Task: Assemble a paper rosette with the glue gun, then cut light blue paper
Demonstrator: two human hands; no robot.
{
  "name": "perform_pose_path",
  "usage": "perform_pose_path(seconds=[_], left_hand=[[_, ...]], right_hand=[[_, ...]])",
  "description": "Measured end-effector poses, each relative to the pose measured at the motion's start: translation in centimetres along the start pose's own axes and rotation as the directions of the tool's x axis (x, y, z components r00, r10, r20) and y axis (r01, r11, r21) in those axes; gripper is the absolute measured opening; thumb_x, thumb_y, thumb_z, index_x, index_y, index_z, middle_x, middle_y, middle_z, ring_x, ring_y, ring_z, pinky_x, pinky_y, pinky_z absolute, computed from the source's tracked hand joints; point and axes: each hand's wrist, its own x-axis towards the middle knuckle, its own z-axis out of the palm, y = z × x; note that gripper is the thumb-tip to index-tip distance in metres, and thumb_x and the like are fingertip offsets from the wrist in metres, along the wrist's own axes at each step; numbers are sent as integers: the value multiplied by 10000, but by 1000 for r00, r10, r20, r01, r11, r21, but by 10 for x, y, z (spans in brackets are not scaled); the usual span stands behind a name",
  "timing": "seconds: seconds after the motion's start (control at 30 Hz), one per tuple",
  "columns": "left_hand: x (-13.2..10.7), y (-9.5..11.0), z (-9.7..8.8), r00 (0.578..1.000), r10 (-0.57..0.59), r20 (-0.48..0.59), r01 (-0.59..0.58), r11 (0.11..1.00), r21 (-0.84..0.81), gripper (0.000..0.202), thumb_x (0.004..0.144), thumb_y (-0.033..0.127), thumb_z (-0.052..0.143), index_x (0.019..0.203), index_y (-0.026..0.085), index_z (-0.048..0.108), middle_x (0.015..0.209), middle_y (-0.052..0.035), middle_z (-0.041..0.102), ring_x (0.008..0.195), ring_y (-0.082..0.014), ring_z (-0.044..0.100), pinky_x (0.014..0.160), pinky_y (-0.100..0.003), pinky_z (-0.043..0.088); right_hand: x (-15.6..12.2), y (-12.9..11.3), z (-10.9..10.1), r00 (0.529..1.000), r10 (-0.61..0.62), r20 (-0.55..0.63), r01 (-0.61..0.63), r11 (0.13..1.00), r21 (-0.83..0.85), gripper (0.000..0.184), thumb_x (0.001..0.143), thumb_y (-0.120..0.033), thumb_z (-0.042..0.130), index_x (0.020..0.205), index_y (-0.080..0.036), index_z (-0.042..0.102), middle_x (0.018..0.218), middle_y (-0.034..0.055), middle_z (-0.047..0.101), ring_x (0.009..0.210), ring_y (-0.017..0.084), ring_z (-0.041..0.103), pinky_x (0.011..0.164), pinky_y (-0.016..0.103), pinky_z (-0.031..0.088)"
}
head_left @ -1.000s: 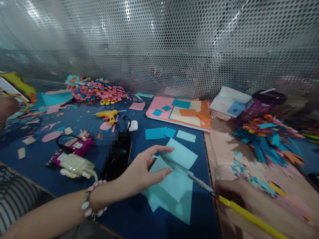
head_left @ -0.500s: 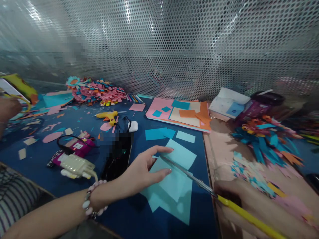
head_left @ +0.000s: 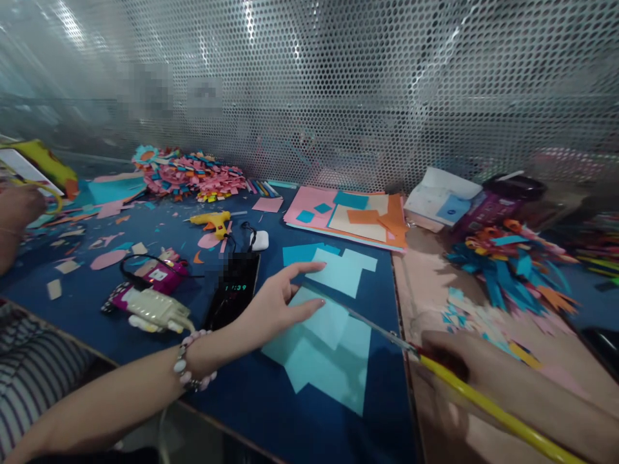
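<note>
My left hand [head_left: 283, 299], wearing a bead bracelet, has its index finger and thumb stretched apart over light blue paper. The index fingertip rests by an upper light blue piece [head_left: 341, 274], and the thumb lies over a lower light blue piece [head_left: 322, 325]. Its other fingers are mostly hidden. Scissors with yellow handles [head_left: 387, 335] are gripped in my right hand [head_left: 464, 361], and their blades lie along the gap between the two pieces. Under the lower piece is a larger light blue sheet [head_left: 345, 374] with a notched edge.
A phone [head_left: 235, 290], a yellow glue gun [head_left: 213, 222] and a purple power strip [head_left: 162, 277] lie to the left. Stacked coloured paper [head_left: 309, 200] is behind, with paper fringe flowers [head_left: 512, 258] at right. At far left another person's hand [head_left: 22, 206] holds yellow-handled scissors.
The light blue paper has come apart into an upper and a lower piece, with a blue gap between them. The upper piece has shifted away, over the darker blue strips. The camera view shifted slightly.
</note>
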Motion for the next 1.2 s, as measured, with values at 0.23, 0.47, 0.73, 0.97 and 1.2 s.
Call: perform_pose_path(seconds=[0.23,0.47,0.73,0.97,1.2], left_hand=[[9,-1,-10,991,41,-128,-32,997,74,401,830,343,618,1202,204,566,550,79,401,480,-85,376,593,-234,436],[7,-2,-4,992,103,73,-112,987,118,220,796,157,571,1007,188,627,1049,-41,652,893,-165,596,745,-265,478],[3,-7,-2,962,218,164,-249,948,199,255,771,68,541,976,184,638,981,-30,668,903,-165,612,766,-269,482],[8,-9,2,976,219,19,-219,974,52,373,886,160,481,1257,196,482,1167,-78,589,775,-112,584,644,-231,470],[15,-9,-3,996,88,-11,-89,988,-129,454,780,292,699,1172,140,528,1005,-77,641,875,-158,620,761,-279,518]], right_hand=[[15,22,-2,983,59,-173,-101,964,-247,129,705,-313,614,768,-214,560,668,47,643,556,199,573,484,285,352],[26,-5,-36,969,-196,-149,149,950,-276,168,742,-319,577,612,-213,590,678,104,637,750,287,614,681,416,455],[68,-82,-2,956,-290,50,161,658,736,281,783,-355,658,1020,-209,613,1016,31,668,906,170,616,789,295,486],[82,-78,14,985,-170,24,77,561,825,254,709,-323,727,862,-162,603,833,27,670,733,135,622,693,282,492],[85,-77,18,987,-124,-107,161,616,771,279,724,-388,712,801,-175,549,769,1,625,695,136,615,597,268,513]])
